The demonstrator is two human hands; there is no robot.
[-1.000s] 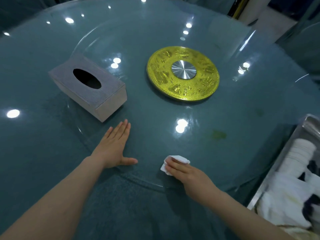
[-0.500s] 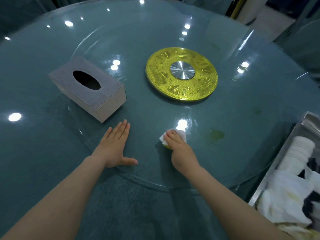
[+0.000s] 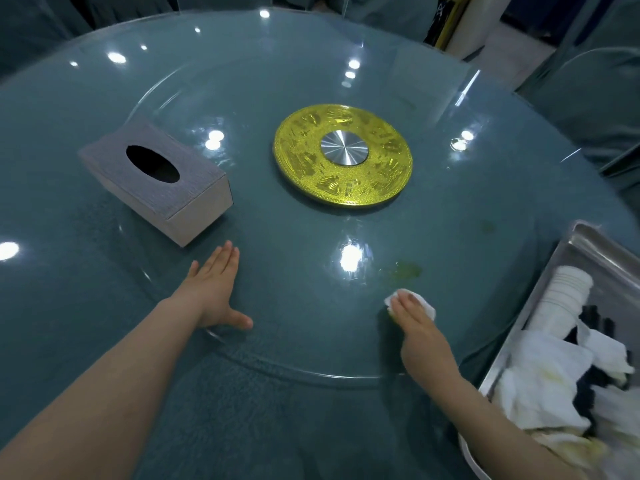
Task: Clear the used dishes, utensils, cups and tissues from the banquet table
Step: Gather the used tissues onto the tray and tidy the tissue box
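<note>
Tissue (image 3: 420, 304), white and crumpled, lay on the glass turntable (image 3: 311, 64) near its front edge, pressed flat beneath the fingers of the right hand (image 3: 417, 327); that hand was extended palm-down on the tissue rather than curled around it. A yellowish smear (image 3: 405, 270) marked the glass just beyond the tissue. The left hand (image 3: 214, 289) rested open and flat on the turntable, fingers together and thumb spread, holding nothing, just in front of the grey tissue box (image 3: 156, 178) (its oval opening showed only dark). A gold disc (image 3: 343, 159) with a silver hub sat at the turntable's centre, well apart from both hands. At the right edge, a metal tray (image 3: 585, 242) held a stack of white paper cups (image 3: 564, 299) lying on its side and a heap of used white tissues (image 3: 547, 386).
</note>
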